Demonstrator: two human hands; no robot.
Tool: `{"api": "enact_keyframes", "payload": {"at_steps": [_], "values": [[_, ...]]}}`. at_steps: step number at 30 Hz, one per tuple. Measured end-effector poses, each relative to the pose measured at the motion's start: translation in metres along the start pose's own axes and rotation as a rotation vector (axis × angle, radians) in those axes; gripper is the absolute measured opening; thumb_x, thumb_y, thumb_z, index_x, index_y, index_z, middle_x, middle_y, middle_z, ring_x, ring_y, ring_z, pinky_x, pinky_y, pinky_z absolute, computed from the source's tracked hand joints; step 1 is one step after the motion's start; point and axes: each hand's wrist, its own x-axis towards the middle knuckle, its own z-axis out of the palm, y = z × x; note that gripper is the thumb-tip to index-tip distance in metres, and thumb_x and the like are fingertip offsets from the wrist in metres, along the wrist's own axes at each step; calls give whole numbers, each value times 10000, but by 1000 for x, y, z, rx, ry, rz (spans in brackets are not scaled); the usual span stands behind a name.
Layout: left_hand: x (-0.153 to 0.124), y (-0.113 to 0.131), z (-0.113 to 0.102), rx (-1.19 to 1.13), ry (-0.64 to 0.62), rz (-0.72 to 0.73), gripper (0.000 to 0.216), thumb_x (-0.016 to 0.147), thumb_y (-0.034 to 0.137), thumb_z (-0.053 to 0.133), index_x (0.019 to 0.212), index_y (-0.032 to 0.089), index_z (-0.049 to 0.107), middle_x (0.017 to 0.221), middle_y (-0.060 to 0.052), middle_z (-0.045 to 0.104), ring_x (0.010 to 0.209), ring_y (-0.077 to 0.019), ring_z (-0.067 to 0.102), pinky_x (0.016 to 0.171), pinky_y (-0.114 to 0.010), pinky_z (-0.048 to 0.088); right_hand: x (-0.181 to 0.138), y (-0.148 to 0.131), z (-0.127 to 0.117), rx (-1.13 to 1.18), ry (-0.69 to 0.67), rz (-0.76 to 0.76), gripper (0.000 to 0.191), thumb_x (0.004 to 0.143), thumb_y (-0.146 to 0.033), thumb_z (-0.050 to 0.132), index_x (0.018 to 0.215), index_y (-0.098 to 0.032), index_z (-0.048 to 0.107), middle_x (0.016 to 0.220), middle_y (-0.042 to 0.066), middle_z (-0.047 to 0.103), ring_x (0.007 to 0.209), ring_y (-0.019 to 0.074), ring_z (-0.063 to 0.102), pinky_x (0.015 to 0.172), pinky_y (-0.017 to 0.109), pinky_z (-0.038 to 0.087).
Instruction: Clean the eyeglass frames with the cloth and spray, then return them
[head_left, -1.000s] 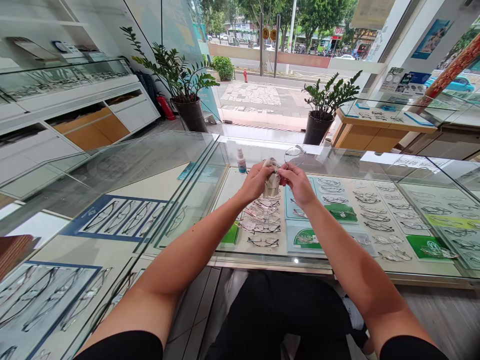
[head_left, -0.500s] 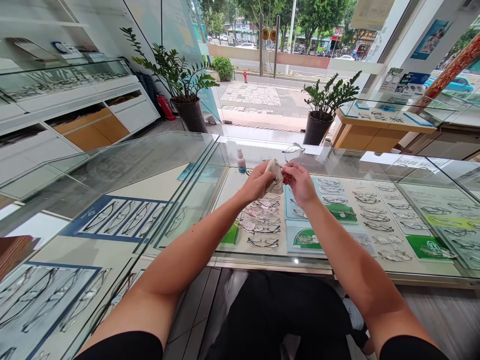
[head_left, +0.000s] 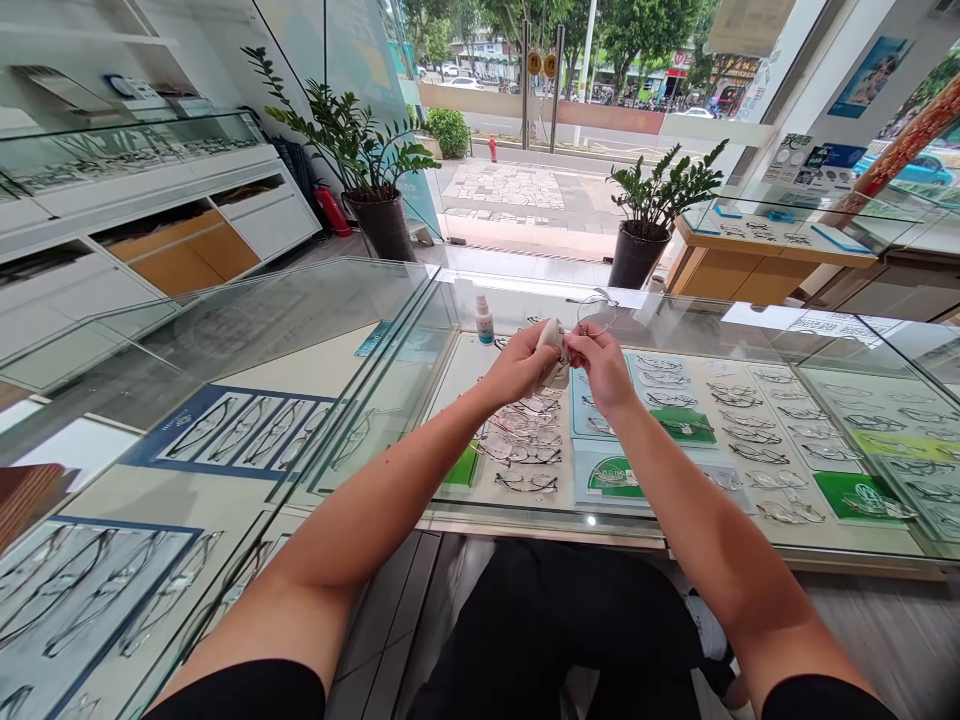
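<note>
Both my hands are raised over the glass display counter (head_left: 525,516), close together. My left hand (head_left: 519,366) is closed around a pale cleaning cloth (head_left: 553,338), which it presses about one side of a pair of thin-rimmed eyeglasses (head_left: 598,313). My right hand (head_left: 600,366) pinches the frame of these glasses near the middle. One round lens sticks up above my right fingers; the other side is hidden by the cloth and my left fingers. A small white spray bottle (head_left: 484,322) with a blue-and-pink label stands upright on the counter, just left of my left hand.
Under the glass lie rows of eyeglasses (head_left: 527,483) on pale trays and green cards. More frames rest in the left display case (head_left: 247,432). Past the counter stand two potted plants (head_left: 382,225) and a glass door (head_left: 541,100) facing the street.
The glasses' exposed lens has tipped slightly to the right and lower. The cloth and both hands have shifted a little, still gripping as before.
</note>
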Motion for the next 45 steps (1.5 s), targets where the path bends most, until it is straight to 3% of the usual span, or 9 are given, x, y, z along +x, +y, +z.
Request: {"api": "enact_keyframes", "payload": {"at_steps": [11, 21, 25, 31, 41, 45], "values": [[-1, 8, -2, 97, -12, 54, 174, 938, 346, 622, 845, 199, 605, 818, -18, 627, 759, -163, 531, 710, -313, 422, -2, -1, 4, -26, 28, -19, 376, 786, -459, 849, 701, -251, 548, 686, -21, 444, 687, 155, 379, 667, 337, 358], [-3, 0, 0, 113, -51, 71, 408, 1061, 604, 653, 1002, 200, 670, 898, -49, 716, 798, -167, 618, 701, -299, 478, 1, 2, -1, -24, 39, -11, 422, 782, -460, 845, 694, -240, 495, 735, -27, 438, 694, 137, 360, 645, 306, 351], [-1, -2, -1, 54, -67, 82, 417, 1094, 571, 559, 960, 191, 670, 909, -63, 712, 838, -189, 626, 738, -320, 494, 1, 3, 0, -37, 34, -34, 427, 809, -483, 838, 696, -243, 504, 712, -29, 432, 682, 139, 367, 644, 307, 356], [2, -7, -3, 91, -3, 69, 270, 1000, 413, 548, 852, 194, 603, 856, -40, 656, 824, -193, 564, 721, -326, 441, 1, 2, 1, -41, 45, -22, 409, 799, -476, 821, 678, -242, 508, 672, -31, 441, 664, 138, 367, 633, 303, 355], [0, -8, -2, 102, -14, 47, 361, 1035, 536, 589, 921, 195, 616, 864, -25, 653, 788, -175, 560, 723, -304, 445, 2, 2, 0, -44, 21, -54, 405, 797, -455, 843, 707, -248, 506, 692, -38, 432, 671, 136, 401, 641, 302, 405], [0, -9, -2, 69, -19, 48, 305, 1031, 466, 552, 924, 192, 627, 898, -37, 672, 821, -184, 574, 741, -307, 462, 2, 3, 0, -61, 20, -50, 410, 797, -460, 839, 702, -248, 501, 683, -39, 434, 674, 135, 397, 642, 302, 396]]}}
